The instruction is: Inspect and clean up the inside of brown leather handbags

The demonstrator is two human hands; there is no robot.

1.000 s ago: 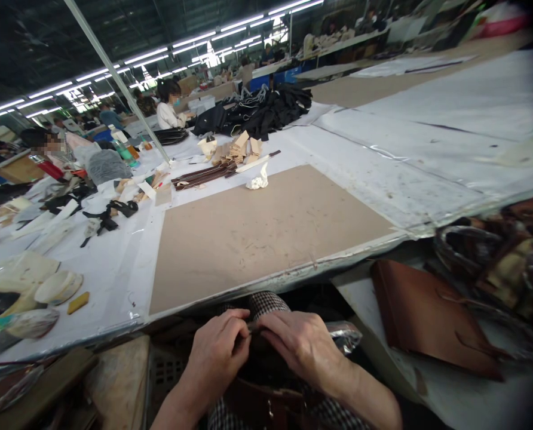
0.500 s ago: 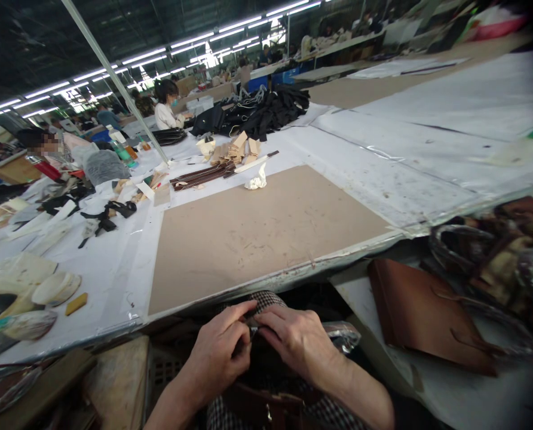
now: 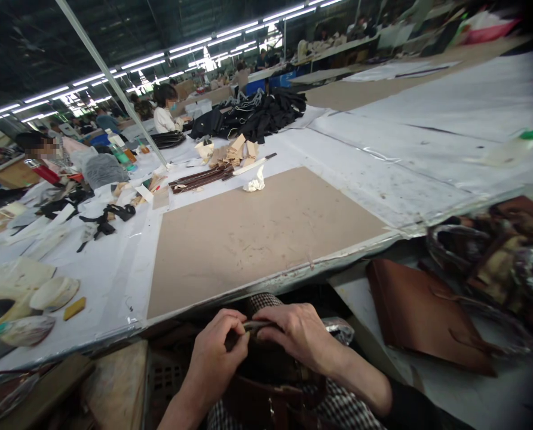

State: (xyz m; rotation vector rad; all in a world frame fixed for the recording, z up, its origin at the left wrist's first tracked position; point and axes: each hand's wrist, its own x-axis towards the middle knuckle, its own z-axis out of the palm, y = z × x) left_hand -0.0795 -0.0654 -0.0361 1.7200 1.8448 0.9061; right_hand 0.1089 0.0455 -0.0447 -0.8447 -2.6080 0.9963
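My left hand (image 3: pixel 216 353) and my right hand (image 3: pixel 296 331) meet just below the table's front edge, over my lap. Both are closed, pinching a thin dark strap-like piece (image 3: pixel 254 326) between thumb and fingers. Under the hands lies a dark brown leather item (image 3: pixel 270 394) on checked fabric (image 3: pixel 338 406). A crinkled clear plastic wrap (image 3: pixel 342 328) shows right of my right hand. The brown board (image 3: pixel 257 233) on the table lies directly ahead of both hands.
A brown leather bag (image 3: pixel 423 316) lies flat at right, with plastic-wrapped bags (image 3: pixel 495 257) beyond it. Brown straps (image 3: pixel 201 176), tan pieces (image 3: pixel 237 149), a white rag (image 3: pixel 255 182) and black bags (image 3: pixel 253 116) sit farther back. Leather scraps (image 3: pixel 46 292) crowd the left. Other people work at far tables.
Both hands have shifted slightly and raised the thin strap piece, now gripped more from above; the view has tilted a little. The table's contents stay put.
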